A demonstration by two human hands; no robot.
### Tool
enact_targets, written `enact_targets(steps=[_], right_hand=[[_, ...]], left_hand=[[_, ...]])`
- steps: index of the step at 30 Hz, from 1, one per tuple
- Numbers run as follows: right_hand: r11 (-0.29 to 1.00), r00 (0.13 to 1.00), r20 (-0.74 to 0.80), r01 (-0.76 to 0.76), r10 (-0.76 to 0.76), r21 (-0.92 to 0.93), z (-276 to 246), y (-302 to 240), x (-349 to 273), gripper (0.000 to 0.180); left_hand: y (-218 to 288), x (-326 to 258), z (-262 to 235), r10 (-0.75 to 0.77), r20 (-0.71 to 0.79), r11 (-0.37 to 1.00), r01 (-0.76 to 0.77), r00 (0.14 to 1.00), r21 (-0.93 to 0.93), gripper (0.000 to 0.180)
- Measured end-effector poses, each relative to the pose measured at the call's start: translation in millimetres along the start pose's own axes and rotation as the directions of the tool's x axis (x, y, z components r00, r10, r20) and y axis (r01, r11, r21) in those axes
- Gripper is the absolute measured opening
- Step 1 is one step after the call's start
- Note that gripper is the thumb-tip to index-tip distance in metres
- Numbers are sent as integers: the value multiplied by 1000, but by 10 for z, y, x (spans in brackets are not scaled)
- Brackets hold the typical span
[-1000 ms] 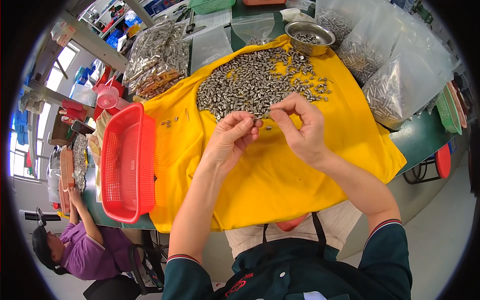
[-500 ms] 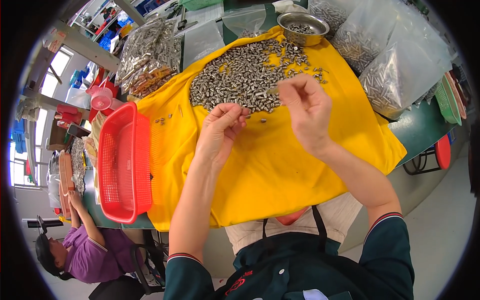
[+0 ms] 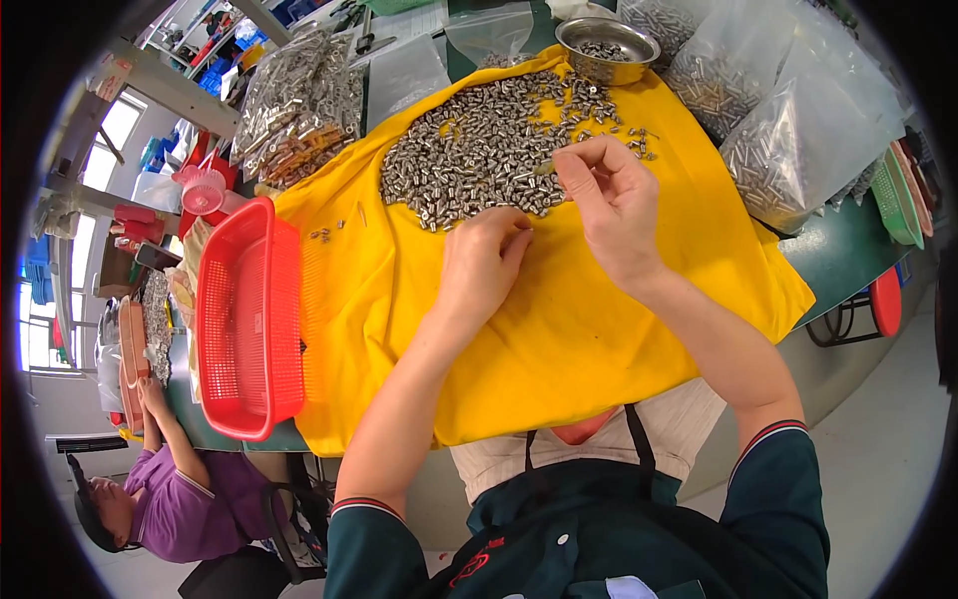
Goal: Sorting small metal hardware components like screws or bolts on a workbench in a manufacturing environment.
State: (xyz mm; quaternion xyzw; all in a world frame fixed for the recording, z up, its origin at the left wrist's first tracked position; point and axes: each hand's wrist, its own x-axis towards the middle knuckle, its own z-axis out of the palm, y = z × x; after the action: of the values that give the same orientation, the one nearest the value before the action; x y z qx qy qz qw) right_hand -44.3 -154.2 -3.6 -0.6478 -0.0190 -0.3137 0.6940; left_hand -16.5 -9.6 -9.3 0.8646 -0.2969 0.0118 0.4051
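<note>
A wide pile of small silvery metal cylinder parts lies on the yellow cloth. At the pile's near edge, my left hand is closed, thumb and fingers pressed together over the cloth. Whatever they hold is hidden. My right hand is raised a little to the right of the pile, thumb and index finger pinching a thin olive-brown piece. That piece is too small to name. Its tip points left over the metal parts.
A red plastic basket stands at the left. Behind the pile is a steel bowl of metal parts. Filled clear bags stand at right, another bag at far left. A co-worker in purple sits at lower left.
My left hand has moved right and turned palm down, its fingertips now at the cloth by the pile's near edge. The right hand keeps its pinch and has barely shifted.
</note>
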Motion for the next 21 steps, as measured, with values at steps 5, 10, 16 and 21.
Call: enact_targets(steps=[5,10,16,21], right_hand=[[1000,996,84,3,-3,-9,-15,-31,-21,7],[996,984,167,65,-55,-58,10,-73,-38,6],[989,975,209,102,-78,-105,7,-78,-41,6],[988,974,208,115,-91,-107,23,-57,-65,6]], left_hand=[[-118,21,-210,-249,332,350,404,910,-845,5],[-165,4,-292,-216,394,121,425,893,-897,6],[-158,-4,-282,-223,372,142,407,901,-902,8],[-185,-14,-265,-222,356,157,394,908,-906,7]])
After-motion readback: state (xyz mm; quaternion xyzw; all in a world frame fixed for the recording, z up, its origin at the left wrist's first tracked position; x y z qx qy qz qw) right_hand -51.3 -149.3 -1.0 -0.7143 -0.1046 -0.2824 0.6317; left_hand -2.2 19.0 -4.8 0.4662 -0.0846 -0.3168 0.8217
